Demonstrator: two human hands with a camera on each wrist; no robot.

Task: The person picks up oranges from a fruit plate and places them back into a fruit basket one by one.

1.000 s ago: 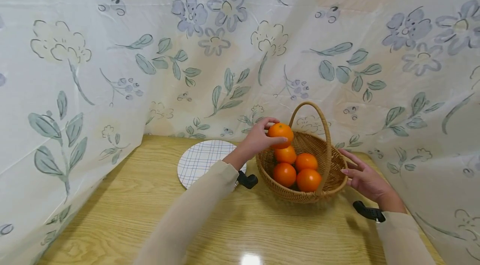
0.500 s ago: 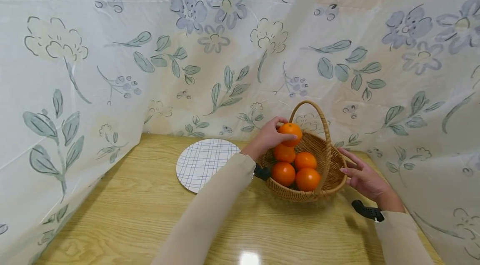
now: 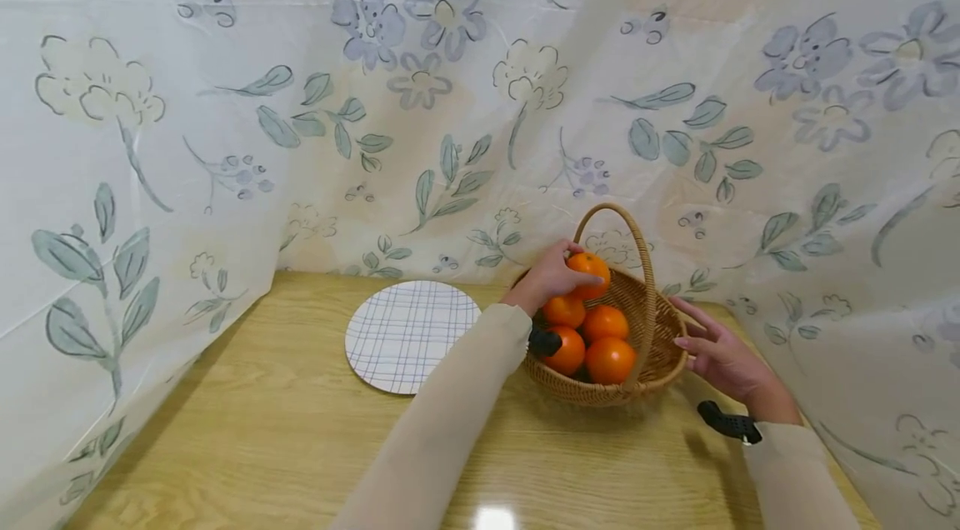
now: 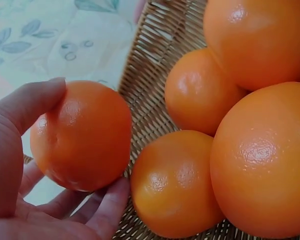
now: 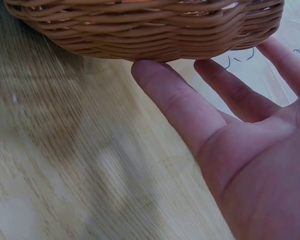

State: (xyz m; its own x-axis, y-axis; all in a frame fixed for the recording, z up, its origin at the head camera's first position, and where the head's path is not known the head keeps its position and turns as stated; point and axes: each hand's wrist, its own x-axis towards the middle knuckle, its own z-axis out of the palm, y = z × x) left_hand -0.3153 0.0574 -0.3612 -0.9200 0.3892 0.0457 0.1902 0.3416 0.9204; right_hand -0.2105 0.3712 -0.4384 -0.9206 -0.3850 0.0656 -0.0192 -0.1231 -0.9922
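An orange (image 3: 588, 273) is held by my left hand (image 3: 550, 273) over the back left part of a wicker basket (image 3: 581, 393). The left wrist view shows thumb and fingers around the held orange (image 4: 82, 135), inside the basket's sloping wall. Several other oranges (image 3: 610, 361) lie together in the basket, one just below the held one. My right hand (image 3: 723, 363) touches the basket's right rim with extended fingers. In the right wrist view the thumb tip meets the woven side (image 5: 155, 42) from outside.
A round white plate (image 3: 408, 338) with a blue grid pattern lies left of the basket on the wooden table (image 3: 247, 430). The basket's tall handle (image 3: 641, 263) arches over its middle. Flower-printed cloth (image 3: 450, 97) encloses the table's back and sides.
My left hand has carried the orange to the right, from the basket's left edge to farther inside it. The right hand has kept its place at the rim.
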